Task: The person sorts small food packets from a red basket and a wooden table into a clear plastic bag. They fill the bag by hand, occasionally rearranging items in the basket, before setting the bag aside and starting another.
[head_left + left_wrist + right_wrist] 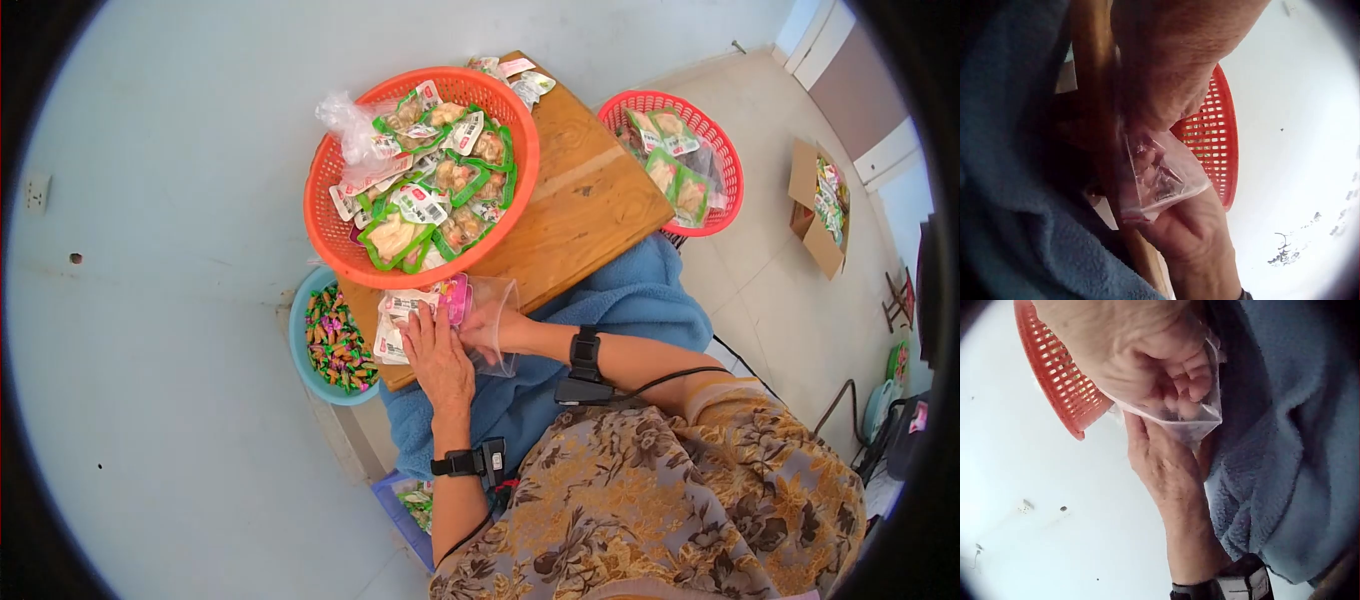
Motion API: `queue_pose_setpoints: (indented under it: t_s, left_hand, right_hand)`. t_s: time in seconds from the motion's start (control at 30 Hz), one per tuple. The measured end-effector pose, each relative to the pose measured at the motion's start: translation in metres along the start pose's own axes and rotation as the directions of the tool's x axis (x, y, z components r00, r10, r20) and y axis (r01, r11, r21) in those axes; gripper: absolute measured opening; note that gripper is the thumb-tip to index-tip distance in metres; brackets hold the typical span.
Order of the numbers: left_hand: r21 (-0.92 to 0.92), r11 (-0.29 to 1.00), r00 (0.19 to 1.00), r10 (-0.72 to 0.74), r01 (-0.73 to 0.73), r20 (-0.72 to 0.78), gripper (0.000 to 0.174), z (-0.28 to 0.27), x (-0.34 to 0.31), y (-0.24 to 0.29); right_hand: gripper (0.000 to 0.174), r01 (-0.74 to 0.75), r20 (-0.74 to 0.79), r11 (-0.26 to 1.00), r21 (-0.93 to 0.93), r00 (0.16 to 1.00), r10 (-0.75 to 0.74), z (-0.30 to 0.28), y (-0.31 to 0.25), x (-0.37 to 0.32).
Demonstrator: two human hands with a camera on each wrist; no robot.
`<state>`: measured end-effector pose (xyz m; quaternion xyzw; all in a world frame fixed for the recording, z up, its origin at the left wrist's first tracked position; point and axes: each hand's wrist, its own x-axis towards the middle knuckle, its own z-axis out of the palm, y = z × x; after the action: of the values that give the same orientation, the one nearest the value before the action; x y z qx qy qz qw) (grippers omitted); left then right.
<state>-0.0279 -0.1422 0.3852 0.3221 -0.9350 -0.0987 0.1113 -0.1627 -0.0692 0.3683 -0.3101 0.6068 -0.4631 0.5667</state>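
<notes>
A clear plastic bag (pixel 497 292) lies at the near corner of the wooden table, with white snack packets (pixel 393 343) and a pink packet (pixel 455 297) at its left. My left hand (pixel 440 362) rests on the white packets with its fingers extended. My right hand (pixel 488 332) reaches into the bag from its right side. Through the film in the right wrist view, the bent fingers (pixel 1194 378) of that hand show; I cannot tell whether they grip a packet. The left hand (pixel 1163 456) lies just beyond the bag's edge there.
An orange basket (pixel 322 215) of snack packets stands on the wooden table (pixel 590 190). Left of the table is a blue basin (pixel 298 325) of small wrapped pieces. A red basket (pixel 735 165) and a cardboard box (pixel 803 175) are at right. A blue cloth (pixel 640 290) covers the lap.
</notes>
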Motion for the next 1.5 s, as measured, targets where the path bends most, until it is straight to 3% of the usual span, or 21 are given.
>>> queue_pose_setpoints:
  t_s: [0.03, 0.07, 0.13, 0.27, 0.3, 0.33, 0.4, 0.43, 0.47, 0.53, 0.57, 0.6, 0.67, 0.7, 0.77, 0.93, 1.0, 1.1, 1.27, 1.4, 1.5]
  left_hand:
    - [0.022, 1.0, 1.0, 0.015, -0.015, 0.001, 0.046, 0.001, -0.001, 0.0]
    - [0.018, 1.0, 1.0, 0.015, -0.015, 0.003, 0.046, 0.002, -0.002, 0.0]
    - [0.07, 0.996, 0.998, 0.059, -0.057, -0.027, 0.047, 0.005, -0.003, 0.0]
    - [0.042, 0.997, 0.997, 0.064, -0.062, -0.049, 0.051, 0.003, -0.004, 0.006]
    - [-0.025, 0.998, 0.997, 0.063, -0.064, -0.047, 0.055, 0.001, -0.007, 0.008]
    - [-0.092, 0.994, 0.997, 0.062, -0.066, -0.045, 0.059, -0.003, -0.01, 0.012]
    - [-0.146, 0.983, 0.993, 0.107, -0.115, -0.057, 0.061, -0.015, -0.021, 0.02]
    - [-0.196, 0.968, 0.987, 0.147, -0.158, -0.07, 0.064, -0.018, -0.027, 0.024]
    - [-0.194, 0.968, 0.986, 0.15, -0.16, -0.066, 0.064, -0.019, -0.035, 0.026]
    - [-0.233, 0.912, 0.939, 0.343, -0.336, -0.012, 0.071, -0.019, -0.049, 0.031]
    - [-0.223, 0.904, 0.923, 0.383, -0.365, 0.041, 0.065, -0.019, -0.055, 0.035]
    - [-0.22, 0.905, 0.923, 0.383, -0.364, 0.045, 0.065, -0.012, -0.06, 0.035]
    - [-0.021, 0.886, 0.884, 0.463, -0.463, 0.06, 0.057, 0.005, -0.067, 0.036]
    - [-0.053, 0.906, 0.906, 0.421, -0.42, 0.028, 0.055, 0.009, -0.071, 0.041]
    - [-0.009, 0.892, 0.891, 0.451, -0.452, 0.049, 0.054, 0.008, -0.067, 0.046]
    - [0.064, 0.893, 0.895, 0.443, -0.445, 0.045, 0.049, 0.015, -0.06, 0.051]
    - [0.109, 0.903, 0.902, 0.424, -0.415, -0.08, 0.038, 0.016, -0.058, 0.05]
    - [0.136, 0.913, 0.907, 0.401, -0.385, -0.126, 0.027, 0.009, -0.06, 0.045]
    - [0.123, 0.913, 0.901, 0.405, -0.389, -0.154, 0.018, -0.003, -0.063, 0.037]
    - [0.079, 0.915, 0.896, 0.403, -0.395, -0.186, 0.013, -0.034, -0.064, 0.035]
    - [0.05, 0.925, 0.891, 0.377, -0.377, -0.253, 0.012, -0.09, -0.057, 0.042]
  right_hand:
    - [0.022, -0.021, -0.048, 0.979, 0.201, 0.998, 0.031, -0.002, -0.001, -0.009]
    - [0.022, -0.024, -0.049, 0.979, 0.201, 0.998, 0.034, -0.007, 0.001, -0.015]
    - [0.017, -0.061, -0.091, 0.998, -0.005, 0.994, 0.061, -0.022, 0.004, -0.025]
    - [0.013, -0.064, -0.212, 0.993, -0.098, 0.976, 0.042, -0.055, -0.007, -0.054]
    - [0.011, 0.091, -0.341, 0.961, -0.262, 0.923, -0.18, -0.061, 0.0, -0.054]
    - [0.01, 0.209, -0.421, 0.875, -0.436, 0.812, -0.404, -0.067, 0.001, -0.056]
    - [0.011, 0.133, -0.433, 0.881, -0.455, 0.831, -0.349, -0.081, 0.0, -0.058]
    - [0.014, 0.173, -0.433, 0.826, -0.536, 0.784, -0.445, -0.085, -0.001, -0.057]
    - [0.018, 0.205, -0.424, 0.765, -0.611, 0.731, -0.535, -0.086, -0.001, -0.057]
    - [0.024, 0.221, -0.373, 0.699, -0.68, 0.716, -0.59, -0.087, 0.002, -0.052]
    - [0.031, 0.233, -0.314, 0.621, -0.748, 0.7, -0.641, -0.087, 0.003, -0.048]
    - [0.031, 0.235, -0.316, 0.625, -0.745, 0.7, -0.64, -0.087, 0.005, -0.045]
    - [0.04, 0.3, -0.174, 0.443, -0.845, 0.628, -0.758, -0.089, 0.006, -0.041]
    - [0.04, 0.299, -0.177, 0.444, -0.845, 0.627, -0.759, -0.091, 0.007, -0.039]
    - [0.042, 0.334, -0.024, 0.336, -0.88, 0.677, -0.736, -0.096, 0.009, -0.037]
    - [0.035, 0.377, 0.015, 0.312, -0.872, 0.658, -0.753, -0.097, 0.016, -0.028]
    - [0.032, 0.383, 0.009, 0.317, -0.868, 0.649, -0.761, -0.098, 0.018, -0.026]
    - [0.029, 0.403, 0.02, 0.31, -0.861, 0.636, -0.772, -0.099, 0.018, -0.023]
    - [0.019, 0.436, -0.058, 0.366, -0.822, 0.576, -0.816, -0.096, 0.017, -0.026]
    - [0.013, 0.484, -0.047, 0.351, -0.801, 0.534, -0.844, -0.096, -0.008, -0.043]
    - [0.016, 0.567, -0.007, 0.345, -0.748, 0.513, -0.858, -0.09, -0.039, -0.061]
